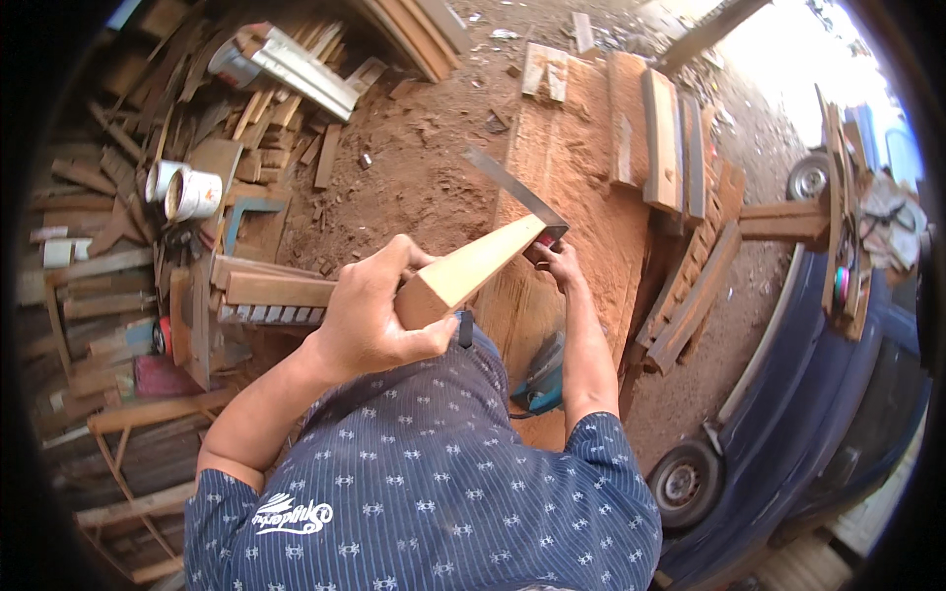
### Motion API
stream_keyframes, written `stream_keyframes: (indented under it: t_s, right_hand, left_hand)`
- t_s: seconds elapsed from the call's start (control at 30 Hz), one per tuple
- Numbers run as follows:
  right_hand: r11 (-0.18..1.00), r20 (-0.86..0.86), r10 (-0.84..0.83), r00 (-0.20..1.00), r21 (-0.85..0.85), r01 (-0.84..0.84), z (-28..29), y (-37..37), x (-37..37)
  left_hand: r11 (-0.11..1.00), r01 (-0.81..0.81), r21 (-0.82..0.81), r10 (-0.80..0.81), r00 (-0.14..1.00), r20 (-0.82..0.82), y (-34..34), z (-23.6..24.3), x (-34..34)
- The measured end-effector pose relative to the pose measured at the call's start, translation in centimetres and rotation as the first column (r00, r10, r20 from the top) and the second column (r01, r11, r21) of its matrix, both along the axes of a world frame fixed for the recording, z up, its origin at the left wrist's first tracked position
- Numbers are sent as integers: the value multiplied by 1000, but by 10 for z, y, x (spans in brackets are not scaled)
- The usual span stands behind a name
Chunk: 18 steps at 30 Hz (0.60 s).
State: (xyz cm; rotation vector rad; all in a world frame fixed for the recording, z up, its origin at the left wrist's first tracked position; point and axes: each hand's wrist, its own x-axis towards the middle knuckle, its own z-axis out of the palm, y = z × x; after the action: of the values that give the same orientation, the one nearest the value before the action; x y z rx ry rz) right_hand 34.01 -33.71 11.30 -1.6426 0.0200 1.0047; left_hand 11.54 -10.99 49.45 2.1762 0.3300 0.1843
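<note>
A squared wooden block [471,274] is raised in front of my body, slanting from lower left to upper right. My left hand [370,305] is closed round its near end, thumb below and fingers above. At the far end my right hand [555,260] grips the stock of a try square [512,185]. The square's metal blade points up and left, and its corner lies against the block's far end. My right fingers are partly hidden behind the square and block. Below them is a workbench [532,148] covered with sawdust.
A teal power tool [541,375] rests on the bench near my waist. Loose boards [662,138] lie along the bench's right side. Wood offcuts and white buckets [193,194] crowd the left. A blue vehicle [788,384] stands at the right.
</note>
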Motion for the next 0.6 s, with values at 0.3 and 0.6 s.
stream_keyframes:
  t_s: [0.3,0.6]
  right_hand:
    - [997,-60,74,995,-26,-76,-6,3,4]
    - [999,-66,27,997,20,-26,-13,-4,2]
  left_hand:
    - [997,-12,-70,10,999,-32,1,-1,-1]
    - [999,-8,-49,9,1000,29,-9,-7,-5]
